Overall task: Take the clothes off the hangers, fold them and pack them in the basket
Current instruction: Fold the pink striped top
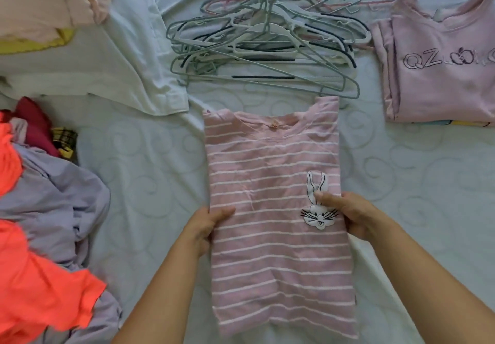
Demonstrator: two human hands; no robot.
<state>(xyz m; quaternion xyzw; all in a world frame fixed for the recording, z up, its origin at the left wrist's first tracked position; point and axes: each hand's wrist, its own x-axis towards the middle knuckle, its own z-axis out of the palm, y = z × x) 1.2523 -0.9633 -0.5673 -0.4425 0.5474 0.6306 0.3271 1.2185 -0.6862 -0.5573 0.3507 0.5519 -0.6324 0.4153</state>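
**Both hands grip the striped top at its sides**

A pink striped top with a rabbit patch lies flat at centre frame, sleeves folded in. The left hand pinches its left edge, thumb on top; the right hand pinches the right edge beside the patch. Empty hangers pile at upper centre, a folded pink sweatshirt upper right, loose clothes at left.

Swirl-quilted bed under shirts, hangers
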